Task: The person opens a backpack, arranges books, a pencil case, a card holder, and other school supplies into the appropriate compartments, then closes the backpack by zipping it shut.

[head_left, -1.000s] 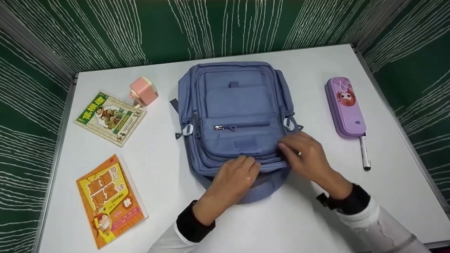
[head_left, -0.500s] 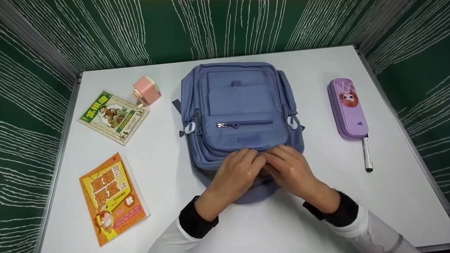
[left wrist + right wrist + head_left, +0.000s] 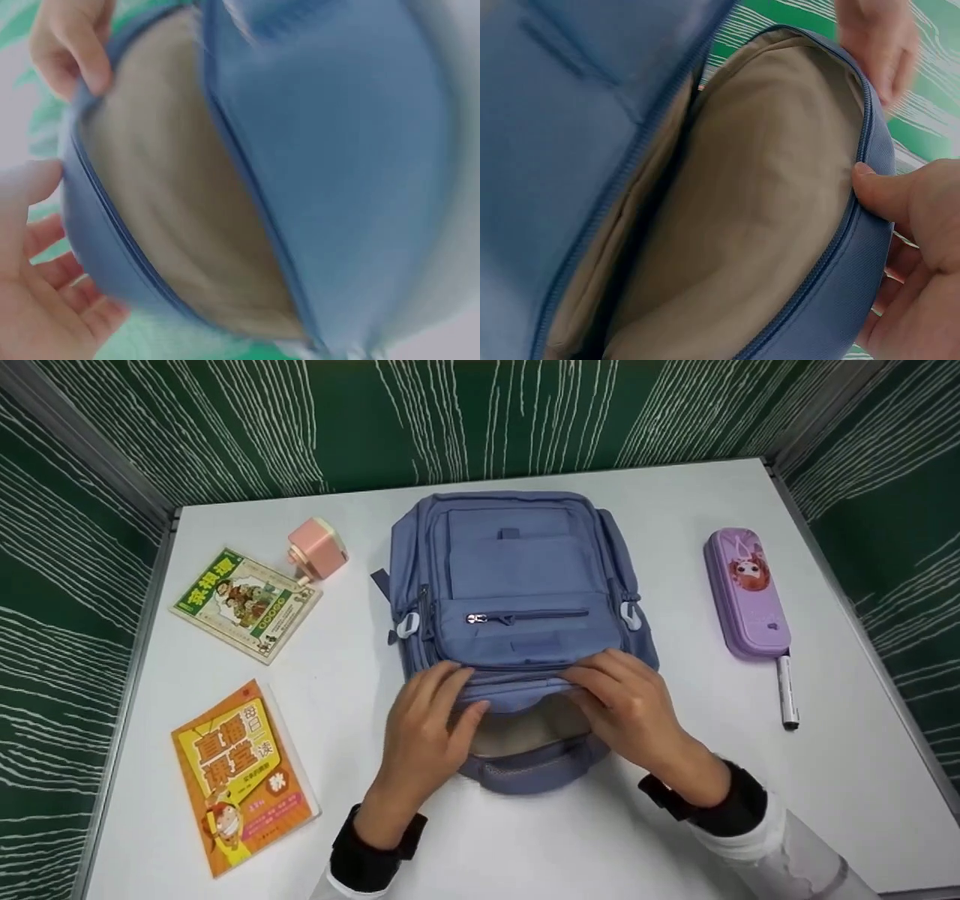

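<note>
A blue backpack [image 3: 525,562] lies on the table, its main compartment unzipped and gaping at the near end, with a beige lining [image 3: 765,165] showing. My right hand [image 3: 634,709] pinches the front panel's rim, thumb on the zip edge and fingers behind it, as the right wrist view shows. At the opening's left side is my left hand [image 3: 427,727]. Its fingers lie loosely extended by the panel and the thumb stands apart from them. In the left wrist view that thumb touches the blue rim [image 3: 112,232]. The depth of the compartment is partly hidden.
To the left lie an orange book [image 3: 244,780] and a green-and-cream picture book [image 3: 247,604]. A pink pencil sharpener-like box [image 3: 319,549] stands behind them. On the right are a purple pencil case [image 3: 748,592] and a white marker [image 3: 786,690].
My right hand has moved left along the rim to the opening. My left hand has let go near the middle and shifted left. The panel has lifted, and the beige lining shows.
</note>
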The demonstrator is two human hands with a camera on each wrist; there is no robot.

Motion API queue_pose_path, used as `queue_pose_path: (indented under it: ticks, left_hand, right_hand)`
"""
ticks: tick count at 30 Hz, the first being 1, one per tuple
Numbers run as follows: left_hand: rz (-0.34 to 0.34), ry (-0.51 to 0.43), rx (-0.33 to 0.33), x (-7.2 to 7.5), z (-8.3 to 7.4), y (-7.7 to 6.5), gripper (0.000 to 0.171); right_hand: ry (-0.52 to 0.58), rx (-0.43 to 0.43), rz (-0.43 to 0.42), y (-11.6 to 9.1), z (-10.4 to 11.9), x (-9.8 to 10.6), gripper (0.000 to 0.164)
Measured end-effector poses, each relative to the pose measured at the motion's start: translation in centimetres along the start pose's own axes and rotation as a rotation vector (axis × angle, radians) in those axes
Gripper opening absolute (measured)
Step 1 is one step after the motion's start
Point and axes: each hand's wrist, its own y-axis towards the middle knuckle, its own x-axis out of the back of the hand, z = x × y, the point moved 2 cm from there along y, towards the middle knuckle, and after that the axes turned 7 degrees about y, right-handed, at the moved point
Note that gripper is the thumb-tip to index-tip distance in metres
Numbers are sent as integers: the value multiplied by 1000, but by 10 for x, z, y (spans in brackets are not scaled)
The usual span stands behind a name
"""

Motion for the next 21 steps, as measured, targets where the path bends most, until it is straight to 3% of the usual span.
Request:
queue_pose_path:
  ticks: [3,6,10,16,19,21]
  left_hand:
    - [-42,28,167,13,25,-17,41]
    - [-58,82,384,30,51,-38,43]
    - [-6,179,710,60,80,-66,49]
    - [204,311,1144,100,114,-105,62]
    - [332,362,1309,114,126,-124,79]
    - [419,395,1383,120,131,-134,89]
  right_hand:
    - [3,-13,-5,5,1,2,28]
    - [-6,-2,-9,8,0,3,26]
    - [-11,21,-26,12,0,5,27]
    - [1,-4,-33,17,0,9,27]
    - [1,-15,-35,21,1,10,26]
    - [3,-23,-39,24,1,11,26]
